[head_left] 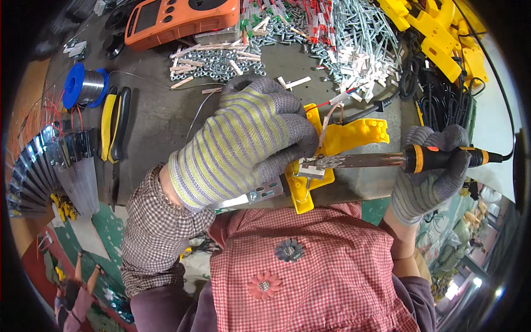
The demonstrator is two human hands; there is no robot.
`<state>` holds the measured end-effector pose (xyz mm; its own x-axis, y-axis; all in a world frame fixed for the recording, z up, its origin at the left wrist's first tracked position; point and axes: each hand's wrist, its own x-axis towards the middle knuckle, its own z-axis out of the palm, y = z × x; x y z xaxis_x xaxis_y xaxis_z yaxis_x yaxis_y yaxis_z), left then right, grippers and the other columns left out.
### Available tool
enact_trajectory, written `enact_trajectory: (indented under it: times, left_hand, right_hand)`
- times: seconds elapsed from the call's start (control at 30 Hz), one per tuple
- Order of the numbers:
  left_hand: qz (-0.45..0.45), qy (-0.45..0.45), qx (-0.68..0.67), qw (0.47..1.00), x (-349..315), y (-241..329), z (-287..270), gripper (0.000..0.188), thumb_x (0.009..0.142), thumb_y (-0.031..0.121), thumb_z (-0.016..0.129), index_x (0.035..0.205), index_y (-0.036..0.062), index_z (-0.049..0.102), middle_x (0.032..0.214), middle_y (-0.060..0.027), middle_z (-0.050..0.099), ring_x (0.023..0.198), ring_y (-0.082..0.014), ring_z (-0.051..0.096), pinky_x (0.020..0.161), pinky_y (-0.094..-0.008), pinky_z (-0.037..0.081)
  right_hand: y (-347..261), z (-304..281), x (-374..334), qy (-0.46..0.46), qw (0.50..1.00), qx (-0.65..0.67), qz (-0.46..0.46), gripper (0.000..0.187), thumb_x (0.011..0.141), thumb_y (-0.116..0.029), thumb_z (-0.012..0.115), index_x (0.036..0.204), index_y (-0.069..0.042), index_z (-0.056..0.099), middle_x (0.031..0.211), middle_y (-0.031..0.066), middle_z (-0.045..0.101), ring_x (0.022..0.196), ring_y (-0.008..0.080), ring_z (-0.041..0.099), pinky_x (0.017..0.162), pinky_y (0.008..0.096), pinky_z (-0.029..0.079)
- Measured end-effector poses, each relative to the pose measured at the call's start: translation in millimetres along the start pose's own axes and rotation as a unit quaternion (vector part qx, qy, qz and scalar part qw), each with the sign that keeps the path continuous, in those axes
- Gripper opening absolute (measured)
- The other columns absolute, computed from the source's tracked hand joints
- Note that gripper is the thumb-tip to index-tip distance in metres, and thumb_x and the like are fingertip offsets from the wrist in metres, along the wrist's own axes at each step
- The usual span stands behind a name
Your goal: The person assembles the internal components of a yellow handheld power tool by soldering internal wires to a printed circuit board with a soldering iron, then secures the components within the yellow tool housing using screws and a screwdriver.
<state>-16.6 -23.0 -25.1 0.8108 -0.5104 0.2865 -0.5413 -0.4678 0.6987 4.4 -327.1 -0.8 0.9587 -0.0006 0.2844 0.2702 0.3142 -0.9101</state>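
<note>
My right hand, in a grey-and-yellow striped glove, grips the black, orange-banded handle of a soldering iron. Its long shaft points left, with the tip at a small white-and-metal part on a yellow plastic housing. My left hand, gloved alike, is closed beside the tip; its fingertips and whatever they pinch are hidden. Thin solder wire runs from a blue spool toward that hand. Behind the iron lies another yellow housing piece, with a black cable and a red wire near it.
Yellow-handled pliers lie left, above a fanned row of metal plates. At the back are an orange multimeter, loose nuts and piles of metal pins. Yellow housings and coiled black cables sit at right.
</note>
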Motion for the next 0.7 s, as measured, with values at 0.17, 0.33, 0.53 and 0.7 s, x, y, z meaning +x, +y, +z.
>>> enact_trajectory:
  times: [0.17,0.33,0.53,0.7]
  left_hand:
    - [0.006,-0.014,-0.032,0.999,2,-4,-2,0.017,0.084,0.020,0.073,0.098,0.0110,0.075,0.102,-0.0094,0.068,0.102,-0.0338,0.063,0.092,-0.0474,0.050]
    - [0.004,-0.003,-0.008,1.000,0,-3,-1,0.019,0.089,0.029,0.070,0.096,0.0125,0.074,0.103,-0.0085,0.069,0.099,-0.0334,0.064,0.094,-0.0487,0.048]
    - [-0.029,-0.038,-0.032,0.998,1,0,-6,0.023,0.083,0.021,0.079,0.106,0.0190,0.075,0.111,-0.0081,0.070,0.118,-0.0364,0.063,0.105,-0.0562,0.042]
    - [-0.040,-0.049,0.006,0.998,1,1,-5,0.023,0.094,0.038,0.070,0.102,0.0176,0.078,0.107,-0.0021,0.070,0.113,-0.0312,0.061,0.108,-0.0505,0.040]
  right_hand:
    - [2,-6,0,0.046,0.998,0.021,0.024,0.040,0.108,-0.042,0.065,0.110,-0.003,0.056,0.091,0.0041,0.056,0.069,0.0183,0.062,0.061,0.0342,0.051]
    - [7,-25,2,0.062,0.995,0.073,0.032,0.039,0.109,-0.044,0.063,0.107,-0.006,0.054,0.087,0.0032,0.057,0.059,0.0174,0.055,0.058,0.0341,0.047]
    - [12,-15,-4,0.056,0.996,0.061,0.042,0.035,0.110,-0.042,0.061,0.105,-0.009,0.052,0.083,0.0024,0.055,0.060,0.0156,0.054,0.055,0.0318,0.044]
    - [12,-13,-6,0.090,0.994,0.038,0.045,0.035,0.109,-0.043,0.062,0.104,-0.010,0.051,0.082,0.0012,0.053,0.062,0.0155,0.054,0.055,0.0306,0.045]
